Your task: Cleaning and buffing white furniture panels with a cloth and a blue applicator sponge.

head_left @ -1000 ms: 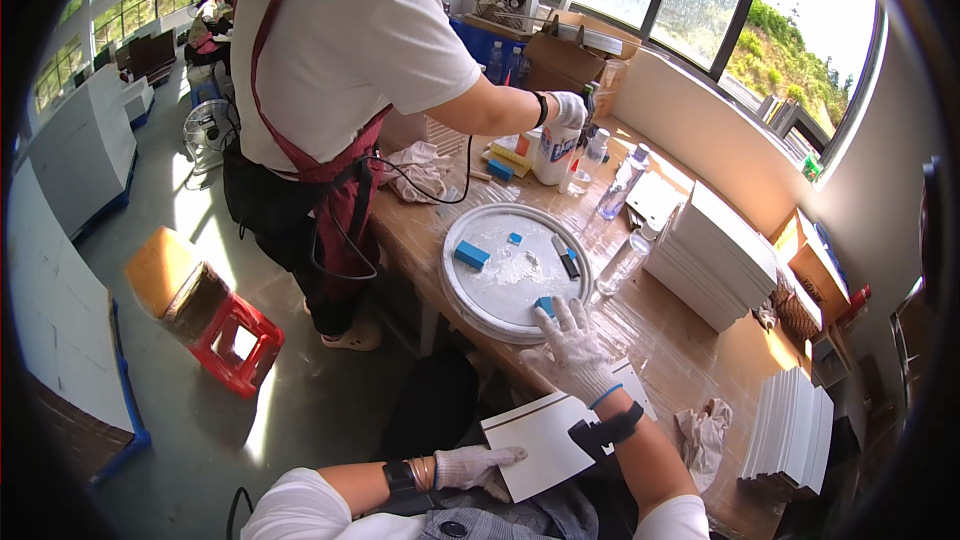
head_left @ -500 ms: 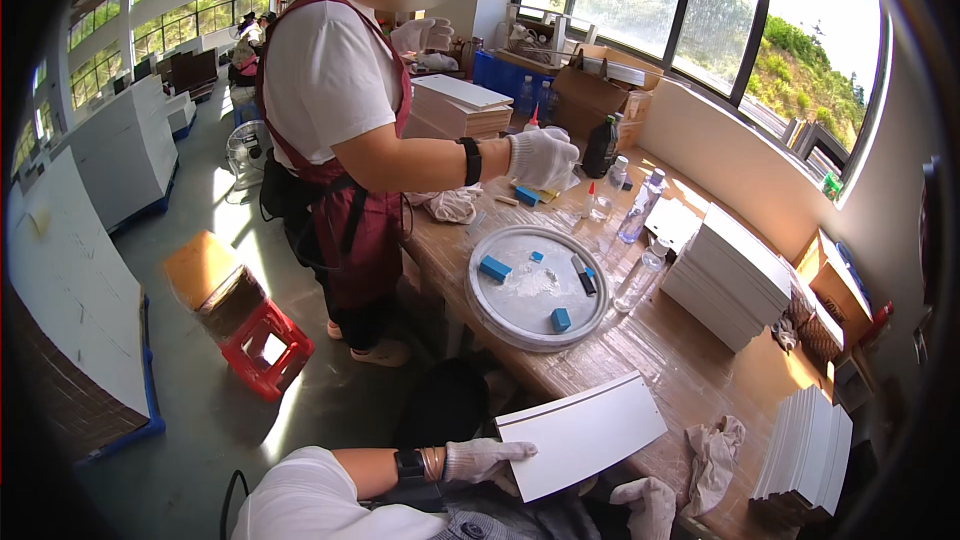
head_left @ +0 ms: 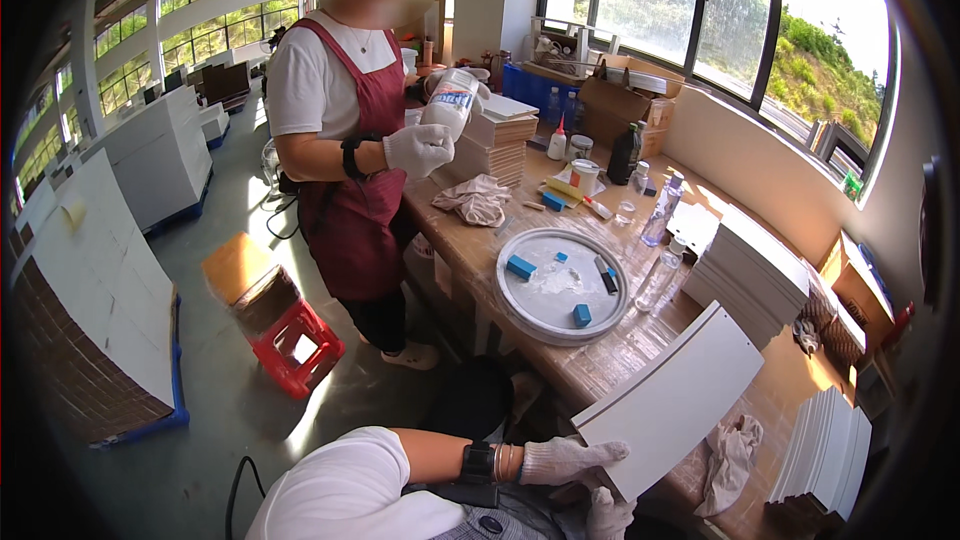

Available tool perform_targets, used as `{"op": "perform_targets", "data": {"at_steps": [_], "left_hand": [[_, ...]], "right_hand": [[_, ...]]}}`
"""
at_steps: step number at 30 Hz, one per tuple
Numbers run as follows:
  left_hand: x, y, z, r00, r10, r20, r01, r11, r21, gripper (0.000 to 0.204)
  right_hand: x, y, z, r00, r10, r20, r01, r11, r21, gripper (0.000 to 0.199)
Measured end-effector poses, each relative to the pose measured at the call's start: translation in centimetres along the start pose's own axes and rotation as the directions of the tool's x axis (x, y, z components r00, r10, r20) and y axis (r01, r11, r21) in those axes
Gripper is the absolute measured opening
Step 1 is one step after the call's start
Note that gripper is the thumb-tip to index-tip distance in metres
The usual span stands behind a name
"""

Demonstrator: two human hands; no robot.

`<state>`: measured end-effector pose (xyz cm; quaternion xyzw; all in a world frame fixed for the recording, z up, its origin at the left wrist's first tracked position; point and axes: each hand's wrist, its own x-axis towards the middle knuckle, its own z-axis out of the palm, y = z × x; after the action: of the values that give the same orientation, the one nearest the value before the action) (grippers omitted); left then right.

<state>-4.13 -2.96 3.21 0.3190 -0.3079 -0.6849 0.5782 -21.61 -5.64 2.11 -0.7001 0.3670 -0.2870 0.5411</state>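
A long white panel [head_left: 680,390] slants up over the table's near edge. My left hand [head_left: 572,461], in a white knitted glove, grips its lower left edge, thumb lying on the face. My right hand [head_left: 608,517], gloved too, is closed at the panel's bottom corner; its fingertips are partly hidden. Just beyond the panel, a round grey tray [head_left: 510,302] holds several blue blocks [head_left: 520,267] and a dark block [head_left: 608,283]. A crumpled cloth [head_left: 735,460] lies to the right of the panel.
Across the table, a co-worker in a maroon apron [head_left: 345,210] holds a white bottle [head_left: 450,105]. Stacked white panels [head_left: 745,260] and more panels [head_left: 825,450] line the right side. Clear bottles [head_left: 660,210] stand behind the tray. A red stool [head_left: 298,348] is on the floor.
The panel has swung up and to the right in my left hand. My right hand has come in to its bottom corner. The co-worker has turned and now holds a white bottle.
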Motion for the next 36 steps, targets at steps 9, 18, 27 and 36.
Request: {"op": "perform_targets", "data": {"at_steps": [9, 18, 27, 36], "left_hand": [[0.0, -0.5, 2.0, 0.997, -0.058, -0.045, 0.066, 0.979, 0.192, 0.048], [0.4, -1.7, 0.8, 0.996, -0.061, 0.072, 0.012, 0.835, 0.55, 0.049], [0.3, -2.2, -2.8, 0.971, -0.232, -0.058, 0.172, 0.513, 0.841, 0.036], [7.2, 2.3, -2.3, 0.791, 0.592, -0.152, -0.466, 0.745, 0.477, 0.051]], "right_hand": [[0.4, 2.3, -0.6, 0.958, -0.273, -0.082, 0.26, 0.954, -0.148, 0.027], [-0.4, 5.6, -3.0, 0.972, 0.013, -0.235, 0.1, 0.881, 0.463, 0.024], [-3.2, 2.8, -3.8, 0.914, 0.368, -0.174, -0.045, 0.517, 0.855, 0.034], [-5.1, 10.6, -6.5, 0.901, 0.27, -0.339, 0.015, 0.762, 0.647, 0.051]]}}
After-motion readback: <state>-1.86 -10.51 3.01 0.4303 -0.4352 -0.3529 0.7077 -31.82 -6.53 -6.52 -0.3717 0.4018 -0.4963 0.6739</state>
